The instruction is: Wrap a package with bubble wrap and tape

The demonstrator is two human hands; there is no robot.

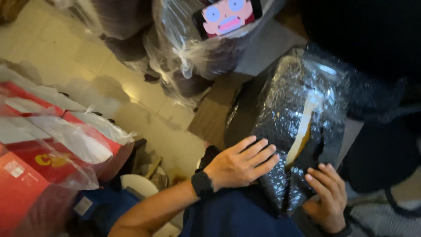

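A bulky parcel wrapped in black bubble wrap (298, 105) lies across my lap, with a strip of pale tape (302, 127) running down its front. My left hand (241, 163) lies flat on the parcel's lower left side, fingers spread, a black band on the wrist. My right hand (326, 197) cups the parcel's lower right edge from below, fingers resting against the wrap.
Red and white boxes in clear plastic (48, 145) are stacked at the left. Clear bags of dark goods (184, 52) stand on the tiled floor (79, 66) behind, with a phone with a cartoon case (226, 15) on top. A cardboard sheet (215, 114) lies beside the parcel.
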